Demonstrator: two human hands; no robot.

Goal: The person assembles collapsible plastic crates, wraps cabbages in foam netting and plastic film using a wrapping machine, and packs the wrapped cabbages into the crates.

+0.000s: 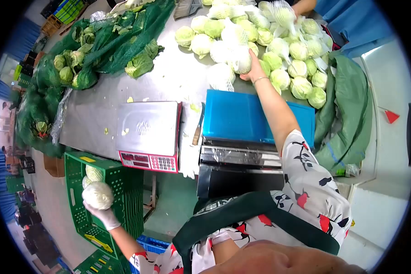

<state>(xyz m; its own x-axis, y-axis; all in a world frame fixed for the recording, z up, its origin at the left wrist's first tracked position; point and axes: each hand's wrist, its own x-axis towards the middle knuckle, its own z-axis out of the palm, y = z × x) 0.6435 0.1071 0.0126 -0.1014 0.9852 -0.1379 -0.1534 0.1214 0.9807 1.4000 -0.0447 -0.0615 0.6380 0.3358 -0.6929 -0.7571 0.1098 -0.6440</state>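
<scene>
Fwd, R hand (pixel 256 71) on cabbage (pixel 240 62).

1 cabb. (pixel 98 195) in L hand (pixel 104 217), 2 vis. in crate (pixel 129 192), 1 scale (pixel 148 125), 1 knife (pixel 197 130).

A knife (pixel 199 125) beside a red-edged scale (pixel 148 125), a crumpled green tarp (pixel 350 107).
</scene>
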